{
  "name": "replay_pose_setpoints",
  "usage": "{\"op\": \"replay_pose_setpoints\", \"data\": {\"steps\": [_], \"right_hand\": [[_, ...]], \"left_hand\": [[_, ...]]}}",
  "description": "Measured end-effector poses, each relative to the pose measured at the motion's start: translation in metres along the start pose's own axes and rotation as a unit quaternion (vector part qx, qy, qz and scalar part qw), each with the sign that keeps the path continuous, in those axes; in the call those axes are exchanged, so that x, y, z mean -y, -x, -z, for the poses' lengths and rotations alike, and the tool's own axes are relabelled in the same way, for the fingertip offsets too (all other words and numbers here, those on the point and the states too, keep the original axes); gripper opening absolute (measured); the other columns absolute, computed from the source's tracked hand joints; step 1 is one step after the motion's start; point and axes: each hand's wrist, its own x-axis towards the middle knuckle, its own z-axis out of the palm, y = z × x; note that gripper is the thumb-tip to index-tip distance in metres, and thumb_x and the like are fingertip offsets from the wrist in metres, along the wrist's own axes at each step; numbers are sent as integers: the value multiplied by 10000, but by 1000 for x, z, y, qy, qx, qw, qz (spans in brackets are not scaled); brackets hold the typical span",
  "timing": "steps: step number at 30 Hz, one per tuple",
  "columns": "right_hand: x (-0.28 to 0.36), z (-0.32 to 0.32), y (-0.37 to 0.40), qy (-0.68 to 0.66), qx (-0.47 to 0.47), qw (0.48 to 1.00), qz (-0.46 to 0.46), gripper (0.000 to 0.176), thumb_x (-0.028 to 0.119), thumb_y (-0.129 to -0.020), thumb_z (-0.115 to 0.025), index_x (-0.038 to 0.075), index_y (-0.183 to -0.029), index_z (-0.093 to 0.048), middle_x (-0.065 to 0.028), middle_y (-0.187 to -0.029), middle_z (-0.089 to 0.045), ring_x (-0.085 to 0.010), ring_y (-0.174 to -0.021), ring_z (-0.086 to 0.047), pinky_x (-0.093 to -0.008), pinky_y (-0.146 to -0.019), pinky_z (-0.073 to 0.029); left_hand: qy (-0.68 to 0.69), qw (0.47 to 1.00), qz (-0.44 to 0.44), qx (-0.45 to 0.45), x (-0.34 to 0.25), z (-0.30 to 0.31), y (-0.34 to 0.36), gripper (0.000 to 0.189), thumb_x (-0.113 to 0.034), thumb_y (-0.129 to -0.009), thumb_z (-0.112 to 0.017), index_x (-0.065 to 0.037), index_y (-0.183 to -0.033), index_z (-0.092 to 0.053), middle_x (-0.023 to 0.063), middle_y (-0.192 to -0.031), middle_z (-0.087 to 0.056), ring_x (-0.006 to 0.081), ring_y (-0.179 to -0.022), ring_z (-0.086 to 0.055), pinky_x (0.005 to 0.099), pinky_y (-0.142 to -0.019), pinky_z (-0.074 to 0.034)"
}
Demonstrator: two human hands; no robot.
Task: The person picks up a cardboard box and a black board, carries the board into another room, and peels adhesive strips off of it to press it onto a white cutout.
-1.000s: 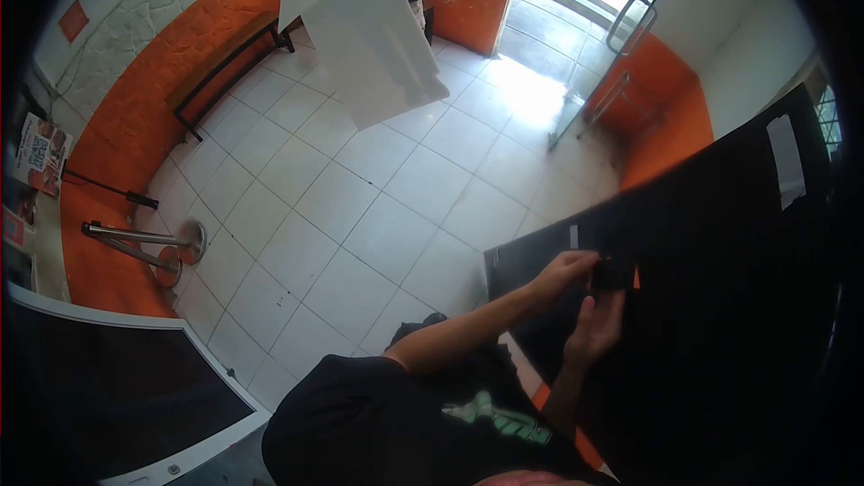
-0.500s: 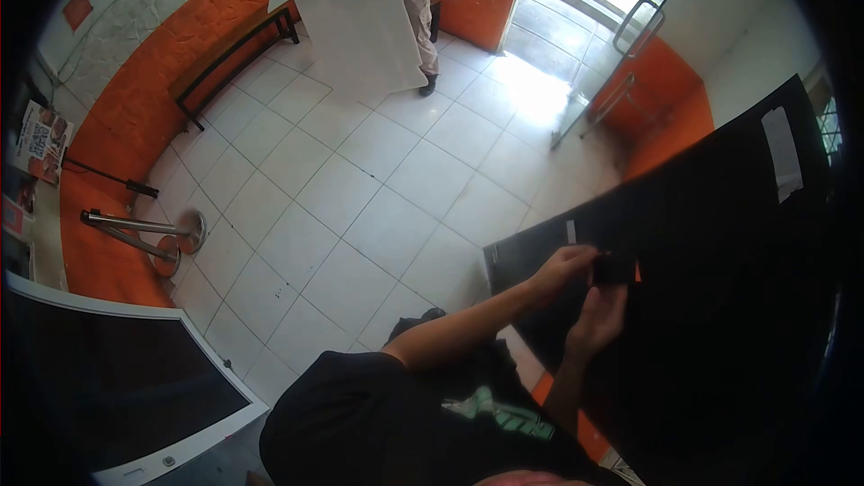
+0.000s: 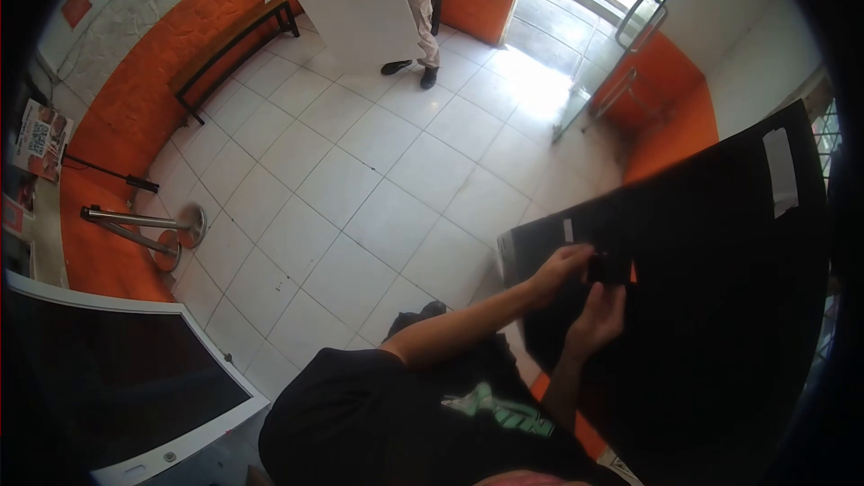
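Note:
My left hand (image 3: 564, 268) is closed in a pinch at the left edge of a small dark rectangular piece (image 3: 612, 268). Just below it, my right hand (image 3: 598, 317) grips the lower edge of the same piece, thumb upward. What the piece is cannot be made out against the large black panel (image 3: 711, 306) around and behind it. A sliver of orange shows at the piece's right side. On the panel, a short white strip (image 3: 568, 230) is near my left hand, and a wider strip of pale tape (image 3: 780, 174) is at the upper right.
Across the tiled floor (image 3: 360, 180), another person (image 3: 423, 22) stands behind a large white sheet (image 3: 355, 27). A bench (image 3: 229, 49) lines the orange wall. Metal posts (image 3: 135, 225) lie at left, above a white-framed dark screen (image 3: 135, 387). A glass door (image 3: 598, 90) stands open at the back.
The black panel has tilted, its upper left corner shifting right and its top right corner dropping slightly. The white sheet has risen or shifted, uncovering the other person's second shoe. My hands barely moved.

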Motion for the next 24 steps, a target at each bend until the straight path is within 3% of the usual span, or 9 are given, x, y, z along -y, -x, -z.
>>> {"op": "replay_pose_setpoints", "data": {"steps": [6,11,17,20,22,24], "right_hand": [[9,4,0,63,-87,994,16,194,82,-886,-597,-75,-1000,-607,-110,-885,-647,-161,-800,-621,-251,-698,-481],[31,17,-12,79,-89,993,19,159,70,-874,-610,-86,-902,-596,-124,-786,-646,-160,-707,-627,-249,-629,-492],[32,21,-18,105,-65,992,38,144,83,-865,-625,-60,-878,-611,-129,-765,-647,-164,-689,-627,-249,-595,-480],[25,33,-31,229,-106,966,50,214,90,-859,-641,-56,-1014,-623,-118,-886,-666,-137,-743,-623,-228,-621,-488],[16,35,-48,136,-134,980,63,229,95,-851,-653,-57,-1020,-625,-122,-894,-670,-137,-747,-623,-227,-628,-490],[13,46,-62,113,-150,979,80,235,100,-844,-664,-56,-1016,-632,-125,-894,-674,-136,-751,-622,-229,-641,-493]], "left_hand": [[76,996,-23,39,8,-20,4,339,-392,-949,-461,-78,-969,-588,-42,-793,-553,45,-705,-485,203,-645,-386],[81,987,-71,116,9,-35,10,351,-368,-952,-458,-55,-1085,-544,-27,-871,-557,51,-719,-491,208,-651,-396],[56,993,-75,70,-5,-46,14,335,-326,-939,-501,-43,-1116,-526,16,-853,-576,84,-754,-523,240,-718,-425],[-7,988,-77,132,-3,-32,11,354,-333,-932,-510,-46,-1139,-527,35,-816,-584,108,-807,-552,264,-759,-437],[-90,989,-36,113,-2,-10,16,363,-328,-927,-515,-53,-1165,-530,38,-804,-593,122,-843,-566,285,-817,-429],[-193,980,41,8,33,44,22,356,-304,-918,-528,-56,-1173,-534,51,-834,-613,134,-863,-578,304,-862,-418]]}}
